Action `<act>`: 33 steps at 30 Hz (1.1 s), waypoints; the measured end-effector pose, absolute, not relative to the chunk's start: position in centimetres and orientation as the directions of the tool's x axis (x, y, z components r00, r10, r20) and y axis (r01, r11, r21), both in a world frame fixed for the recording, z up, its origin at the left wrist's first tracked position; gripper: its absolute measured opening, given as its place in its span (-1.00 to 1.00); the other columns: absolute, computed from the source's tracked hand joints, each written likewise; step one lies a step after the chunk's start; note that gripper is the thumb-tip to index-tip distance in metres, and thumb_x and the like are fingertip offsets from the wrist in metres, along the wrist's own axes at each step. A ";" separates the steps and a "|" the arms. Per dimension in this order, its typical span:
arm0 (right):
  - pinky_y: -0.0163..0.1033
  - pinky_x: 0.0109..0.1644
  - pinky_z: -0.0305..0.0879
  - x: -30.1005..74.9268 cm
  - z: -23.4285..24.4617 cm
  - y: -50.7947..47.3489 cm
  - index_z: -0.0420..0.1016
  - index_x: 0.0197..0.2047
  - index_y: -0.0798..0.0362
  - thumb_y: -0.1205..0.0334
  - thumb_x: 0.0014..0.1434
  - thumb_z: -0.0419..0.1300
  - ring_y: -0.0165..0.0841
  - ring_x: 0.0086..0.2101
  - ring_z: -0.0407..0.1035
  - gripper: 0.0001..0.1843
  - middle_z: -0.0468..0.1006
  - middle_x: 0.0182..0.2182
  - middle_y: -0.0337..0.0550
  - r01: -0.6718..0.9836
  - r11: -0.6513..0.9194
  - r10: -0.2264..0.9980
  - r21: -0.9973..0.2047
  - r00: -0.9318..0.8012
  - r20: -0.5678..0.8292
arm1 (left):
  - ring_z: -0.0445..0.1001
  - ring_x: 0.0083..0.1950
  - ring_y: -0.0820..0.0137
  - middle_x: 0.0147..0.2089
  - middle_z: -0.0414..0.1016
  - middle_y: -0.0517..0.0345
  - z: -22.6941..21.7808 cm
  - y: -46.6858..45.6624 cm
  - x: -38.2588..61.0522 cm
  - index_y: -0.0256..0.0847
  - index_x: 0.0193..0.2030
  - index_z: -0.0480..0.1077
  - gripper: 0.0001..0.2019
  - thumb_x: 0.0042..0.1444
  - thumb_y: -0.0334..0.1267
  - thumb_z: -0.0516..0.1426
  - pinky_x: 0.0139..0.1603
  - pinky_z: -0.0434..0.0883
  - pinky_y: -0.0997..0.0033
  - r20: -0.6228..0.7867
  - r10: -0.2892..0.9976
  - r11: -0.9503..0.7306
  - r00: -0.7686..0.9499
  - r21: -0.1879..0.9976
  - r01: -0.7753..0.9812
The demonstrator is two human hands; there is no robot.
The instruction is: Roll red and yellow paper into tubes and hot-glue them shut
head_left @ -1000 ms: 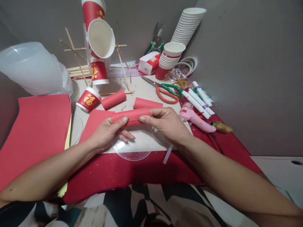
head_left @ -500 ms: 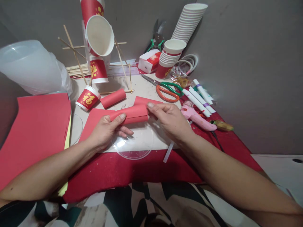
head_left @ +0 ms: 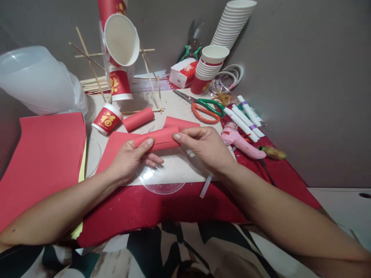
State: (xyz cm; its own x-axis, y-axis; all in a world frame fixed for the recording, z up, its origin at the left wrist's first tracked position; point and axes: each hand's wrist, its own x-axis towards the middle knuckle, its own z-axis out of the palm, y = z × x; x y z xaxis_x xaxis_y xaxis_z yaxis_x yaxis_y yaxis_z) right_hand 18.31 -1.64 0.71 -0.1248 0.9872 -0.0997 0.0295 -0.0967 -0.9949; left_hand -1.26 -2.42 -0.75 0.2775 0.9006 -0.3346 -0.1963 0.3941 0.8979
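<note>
Between both hands is a rolled tube of red paper (head_left: 162,139), its long seam facing me. My left hand (head_left: 136,156) grips the left end, thumb on top near the seam. At the right end, my right hand (head_left: 199,146) pinches the tube with its thumb over the seam; its other fingers are partly hidden behind. Under the tube lies a clear round plastic lid (head_left: 162,179) on a white board (head_left: 124,180). Another red paper tube (head_left: 139,119) rests behind, and a flat red paper piece (head_left: 111,148) lies by my left wrist.
Scissors (head_left: 203,108), a pink glue gun (head_left: 243,144) and white paper rolls (head_left: 242,123) lie to the right. Stacked paper cups (head_left: 207,73) stand at the back. A cup-and-stick structure (head_left: 120,83) rises at back left, near a plastic-bagged container (head_left: 40,81). Red paper sheets (head_left: 46,158) lie left.
My right thumb has moved left along the tube, onto its seam near the right end. My left hand keeps its hold. The view has shifted slightly.
</note>
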 end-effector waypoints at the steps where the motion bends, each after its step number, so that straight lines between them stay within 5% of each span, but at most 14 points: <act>1: -0.33 -0.46 0.11 18.3 0.7 -1.6 0.49 -0.59 0.10 -0.12 -0.17 0.45 -0.51 -0.56 0.12 -0.56 0.32 -0.64 -0.32 0.017 -0.104 0.987 -0.994 -0.124 -0.106 | 0.56 -0.54 0.42 -0.52 0.61 -0.04 -0.8 -2.4 -1.2 -0.25 -0.51 0.33 -0.63 0.05 -0.02 0.31 -0.51 0.44 0.57 -0.338 0.899 0.397 0.278 0.896 -0.197; 16: -0.33 -0.46 0.03 18.4 0.2 -1.6 0.48 -0.56 0.11 -0.05 -0.07 0.41 -0.52 -0.55 0.08 -0.61 0.26 -0.63 -0.34 -0.011 -0.043 0.989 -0.999 -0.144 -0.041 | 0.58 -0.51 0.39 -0.53 0.60 0.00 -0.5 -2.4 -1.2 -0.31 -0.48 0.47 -0.72 0.00 -0.12 0.36 -0.49 0.47 0.57 -0.323 0.917 0.366 0.233 0.915 -0.171; 27: -0.34 -0.51 -0.13 18.4 0.5 -1.8 0.21 -0.66 0.09 -0.06 -0.03 0.38 -0.56 -0.57 -0.05 -0.47 0.07 -0.64 -0.39 0.075 -0.014 0.979 -0.997 -0.203 -0.029 | 0.58 -0.51 0.42 -0.52 0.62 0.00 -0.8 -2.6 -1.2 -0.32 -0.40 0.51 -0.74 0.08 -0.12 0.31 -0.48 0.49 0.60 -0.283 0.926 0.326 0.249 0.933 -0.152; 33: -0.33 -0.45 0.07 18.3 0.2 -1.9 0.48 -0.53 0.13 0.01 -0.04 0.39 -0.50 -0.53 0.17 -0.66 0.36 -0.59 -0.30 0.043 -0.086 0.970 -0.995 -0.222 -0.094 | 0.58 -0.51 0.41 -0.54 0.60 0.02 -0.9 -2.6 -1.2 -0.29 -0.44 0.43 -0.71 0.05 -0.10 0.33 -0.49 0.48 0.59 -0.290 0.924 0.340 0.250 0.921 -0.189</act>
State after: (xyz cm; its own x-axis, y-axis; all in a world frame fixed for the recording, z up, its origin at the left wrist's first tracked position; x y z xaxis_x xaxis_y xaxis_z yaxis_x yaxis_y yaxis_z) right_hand 18.33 -1.91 0.20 -0.2224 0.9704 -0.0936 0.0428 -0.0862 -0.9954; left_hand -1.18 -2.57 -0.93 0.2497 0.9239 -0.2900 -0.1891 0.3402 0.9211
